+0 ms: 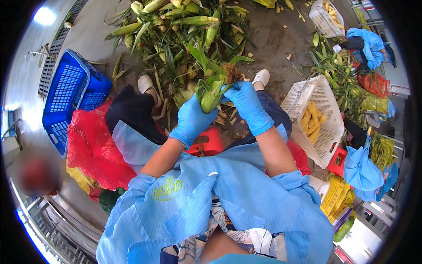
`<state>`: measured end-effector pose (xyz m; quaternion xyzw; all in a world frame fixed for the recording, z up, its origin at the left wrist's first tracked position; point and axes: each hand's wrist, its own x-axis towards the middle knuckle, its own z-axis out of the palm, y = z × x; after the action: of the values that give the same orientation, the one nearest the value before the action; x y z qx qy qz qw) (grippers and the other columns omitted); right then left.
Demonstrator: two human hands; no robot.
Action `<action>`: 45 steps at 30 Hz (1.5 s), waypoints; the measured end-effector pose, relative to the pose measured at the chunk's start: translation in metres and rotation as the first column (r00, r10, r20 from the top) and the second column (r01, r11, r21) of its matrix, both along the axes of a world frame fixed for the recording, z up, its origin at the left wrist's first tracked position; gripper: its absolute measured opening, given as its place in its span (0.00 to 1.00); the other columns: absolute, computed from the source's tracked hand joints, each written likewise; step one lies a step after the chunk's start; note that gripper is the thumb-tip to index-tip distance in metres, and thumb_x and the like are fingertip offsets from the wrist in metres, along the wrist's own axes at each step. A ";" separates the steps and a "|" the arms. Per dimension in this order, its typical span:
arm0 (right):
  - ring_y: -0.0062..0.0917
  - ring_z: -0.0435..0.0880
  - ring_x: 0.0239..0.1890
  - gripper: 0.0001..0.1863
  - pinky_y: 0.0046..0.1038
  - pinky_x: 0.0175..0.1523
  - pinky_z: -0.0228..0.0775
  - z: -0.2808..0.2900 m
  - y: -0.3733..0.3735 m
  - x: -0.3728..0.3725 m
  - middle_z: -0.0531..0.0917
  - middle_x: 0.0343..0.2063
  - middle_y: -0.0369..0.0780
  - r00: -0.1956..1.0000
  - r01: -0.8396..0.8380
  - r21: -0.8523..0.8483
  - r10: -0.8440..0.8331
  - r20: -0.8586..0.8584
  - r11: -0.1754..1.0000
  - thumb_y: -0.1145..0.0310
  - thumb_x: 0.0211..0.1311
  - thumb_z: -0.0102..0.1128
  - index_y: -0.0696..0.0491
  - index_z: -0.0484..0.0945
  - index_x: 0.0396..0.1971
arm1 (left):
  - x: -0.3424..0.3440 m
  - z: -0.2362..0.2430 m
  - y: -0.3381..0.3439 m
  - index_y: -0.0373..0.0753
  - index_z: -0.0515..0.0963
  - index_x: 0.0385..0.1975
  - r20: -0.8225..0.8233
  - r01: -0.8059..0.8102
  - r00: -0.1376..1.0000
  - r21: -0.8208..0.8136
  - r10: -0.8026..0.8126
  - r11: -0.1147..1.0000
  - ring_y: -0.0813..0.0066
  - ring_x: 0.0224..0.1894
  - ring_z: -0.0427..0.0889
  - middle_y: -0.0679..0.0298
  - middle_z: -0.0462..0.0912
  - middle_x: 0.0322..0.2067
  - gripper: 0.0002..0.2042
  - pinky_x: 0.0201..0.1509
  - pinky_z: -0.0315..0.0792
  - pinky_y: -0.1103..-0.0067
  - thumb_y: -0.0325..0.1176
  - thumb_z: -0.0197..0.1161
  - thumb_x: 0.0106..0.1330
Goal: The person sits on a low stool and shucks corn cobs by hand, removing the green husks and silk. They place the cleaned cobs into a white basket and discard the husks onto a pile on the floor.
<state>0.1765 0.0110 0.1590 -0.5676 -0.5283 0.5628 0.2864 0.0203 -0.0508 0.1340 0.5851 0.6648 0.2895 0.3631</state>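
Both my hands wear blue gloves and grip one ear of corn (212,90) in its green husk, held above my knees. My left hand (192,119) clasps the lower part of the ear. My right hand (247,104) pinches the husk leaves near the brown silk tip. A big heap of unhusked corn (180,31) lies on the floor just beyond my white shoes.
A white crate (327,132) with several husked yellow cobs stands at my right. A blue crate (70,97) and red mesh sacks (94,149) lie at my left. A red stool (211,141) is under me. Other people in blue coats work at the right by another white crate (326,17).
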 end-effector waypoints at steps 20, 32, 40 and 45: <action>0.17 0.78 0.34 0.14 0.21 0.40 0.72 -0.002 -0.006 -0.022 0.81 0.34 0.36 0.914 0.136 -0.091 -0.160 -0.372 0.987 0.69 0.58 0.58 0.58 0.76 0.42 | -0.021 -0.007 0.013 0.31 0.74 0.46 0.693 0.171 0.720 -0.227 0.036 0.959 0.77 0.38 0.78 0.60 0.81 0.38 0.22 0.44 0.72 0.78 0.30 0.67 0.50; 0.30 0.80 0.39 0.15 0.30 0.48 0.73 -0.053 0.004 -0.019 0.79 0.39 0.45 0.543 0.222 -0.531 -0.556 -0.630 0.818 0.73 0.59 0.50 0.62 0.73 0.45 | -0.024 -0.004 0.022 0.40 0.74 0.44 -0.047 0.274 0.962 0.103 -0.271 0.956 0.54 0.39 0.78 0.54 0.79 0.35 0.26 0.46 0.71 0.68 0.44 0.68 0.44; 0.31 0.80 0.40 0.15 0.29 0.45 0.74 -0.061 -0.002 -0.062 0.78 0.41 0.44 0.663 0.422 -0.215 -0.461 -0.589 0.881 0.71 0.59 0.52 0.60 0.72 0.45 | 0.016 -0.041 0.041 0.32 0.69 0.47 0.580 -0.442 0.794 0.350 0.180 0.826 0.63 0.42 0.75 0.52 0.73 0.44 0.22 0.45 0.69 0.73 0.39 0.65 0.58; 0.37 0.73 0.52 0.20 0.37 0.58 0.64 -0.048 0.012 -0.062 0.74 0.49 0.45 0.386 0.175 -0.516 -0.541 -0.747 0.838 0.61 0.62 0.44 0.57 0.69 0.50 | 0.001 0.014 0.086 0.34 0.74 0.39 0.885 -0.553 0.317 -0.119 0.341 0.824 0.76 0.31 0.73 0.65 0.77 0.30 0.14 0.37 0.69 0.81 0.38 0.61 0.62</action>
<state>0.1148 0.0234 0.1112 -0.3430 -0.0577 0.7779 0.5234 0.0211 0.0351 0.1475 0.1751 0.4811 0.7033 0.4932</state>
